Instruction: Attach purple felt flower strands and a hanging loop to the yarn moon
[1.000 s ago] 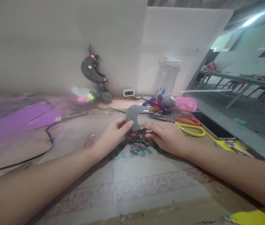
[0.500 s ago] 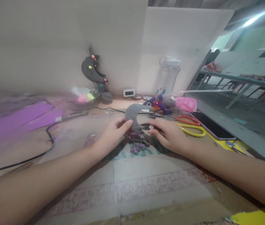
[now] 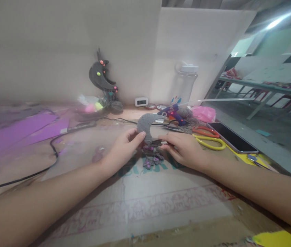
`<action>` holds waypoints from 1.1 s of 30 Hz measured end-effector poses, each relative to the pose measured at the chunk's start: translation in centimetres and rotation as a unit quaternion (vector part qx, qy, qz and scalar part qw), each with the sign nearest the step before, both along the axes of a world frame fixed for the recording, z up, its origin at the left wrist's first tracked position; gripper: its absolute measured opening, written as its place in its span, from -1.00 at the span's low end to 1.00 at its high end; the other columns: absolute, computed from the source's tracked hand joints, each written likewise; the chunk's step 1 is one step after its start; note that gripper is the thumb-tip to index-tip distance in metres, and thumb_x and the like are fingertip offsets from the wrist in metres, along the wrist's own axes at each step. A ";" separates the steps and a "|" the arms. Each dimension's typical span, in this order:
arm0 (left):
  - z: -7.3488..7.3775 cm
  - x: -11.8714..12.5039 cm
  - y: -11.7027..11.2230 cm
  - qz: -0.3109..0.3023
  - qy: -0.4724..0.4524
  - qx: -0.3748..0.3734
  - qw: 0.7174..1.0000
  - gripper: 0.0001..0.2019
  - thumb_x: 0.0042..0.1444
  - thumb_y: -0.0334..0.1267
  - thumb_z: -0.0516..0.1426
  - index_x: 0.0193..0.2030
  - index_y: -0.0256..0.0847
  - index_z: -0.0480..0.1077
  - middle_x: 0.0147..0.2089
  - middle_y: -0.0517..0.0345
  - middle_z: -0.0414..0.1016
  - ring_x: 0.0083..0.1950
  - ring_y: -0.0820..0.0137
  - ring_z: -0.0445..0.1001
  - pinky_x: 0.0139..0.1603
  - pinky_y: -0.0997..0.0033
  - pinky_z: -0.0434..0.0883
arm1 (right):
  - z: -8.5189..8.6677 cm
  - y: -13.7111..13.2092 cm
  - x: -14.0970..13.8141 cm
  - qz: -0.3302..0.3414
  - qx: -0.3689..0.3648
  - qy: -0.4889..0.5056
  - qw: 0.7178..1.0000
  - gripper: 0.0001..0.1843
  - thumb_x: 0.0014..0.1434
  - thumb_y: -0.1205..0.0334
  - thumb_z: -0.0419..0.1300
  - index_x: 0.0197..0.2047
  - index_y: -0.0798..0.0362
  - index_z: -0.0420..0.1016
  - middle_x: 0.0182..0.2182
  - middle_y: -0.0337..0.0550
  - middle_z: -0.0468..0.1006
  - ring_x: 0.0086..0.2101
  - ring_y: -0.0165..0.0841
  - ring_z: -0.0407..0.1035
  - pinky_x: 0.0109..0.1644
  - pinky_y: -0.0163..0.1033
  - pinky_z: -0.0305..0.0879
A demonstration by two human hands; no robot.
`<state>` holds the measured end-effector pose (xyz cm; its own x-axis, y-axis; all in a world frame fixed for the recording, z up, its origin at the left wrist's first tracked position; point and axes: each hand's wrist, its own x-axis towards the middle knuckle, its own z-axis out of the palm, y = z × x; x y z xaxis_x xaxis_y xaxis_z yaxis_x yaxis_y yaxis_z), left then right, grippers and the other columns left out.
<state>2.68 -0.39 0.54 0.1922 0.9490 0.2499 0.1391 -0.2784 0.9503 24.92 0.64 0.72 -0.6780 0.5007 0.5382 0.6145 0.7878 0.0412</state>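
Observation:
My left hand is closed on the outer left side of a grey yarn-wrapped crescent moon, its thumb on the front. A small loop stands at the moon's upper tip. Beneath the moon hang small grey and purple crocheted flowers, close above the covered table. My right hand is pinched at the moon's lower tip. A small pale bit shows between its fingertips, too small to name.
Behind the moon lie a blue glue gun, grey yarn and a white digital clock. Scissors with orange and yellow handles and a phone lie right. A black cable runs left. Another decorated crescent leans against the wall.
My right hand has moved slightly left, bringing its fingertips to the moon's lower tip. The left hand and the moon have hardly moved.

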 end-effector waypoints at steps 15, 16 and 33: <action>0.0 0.2 -0.2 -0.011 0.001 0.011 1.000 -0.79 0.18 -0.14 0.11 -0.40 -0.21 0.38 -0.43 0.24 0.39 -0.35 0.43 0.36 -0.30 0.47 0.29 | -0.4 0.1 -0.1 -0.002 0.027 -0.016 1.000 -0.75 0.33 0.16 0.03 -0.12 0.05 0.50 -0.34 -0.13 0.58 -0.35 -0.34 0.44 -0.32 -0.29 0.19; 0.0 0.2 -0.2 -0.013 -0.001 0.011 1.000 -0.79 0.18 -0.14 0.11 -0.39 -0.21 0.38 -0.43 0.24 0.40 -0.35 0.43 0.36 -0.29 0.47 0.29 | -0.4 0.1 -0.1 -0.004 0.026 -0.016 1.000 -0.75 0.33 0.17 0.03 -0.13 0.04 0.50 -0.35 -0.14 0.58 -0.35 -0.34 0.44 -0.33 -0.29 0.19; 0.0 -0.1 0.2 0.031 -0.065 -0.017 0.997 -0.77 0.15 -0.07 0.12 -0.26 -0.22 0.39 -0.33 0.18 0.44 -0.35 0.43 0.38 -0.33 0.46 0.36 | 0.1 0.7 0.7 0.020 0.036 0.010 0.999 -0.70 0.32 0.16 0.02 -0.03 0.13 0.47 -0.35 -0.07 0.56 -0.34 -0.30 0.42 -0.30 -0.26 0.23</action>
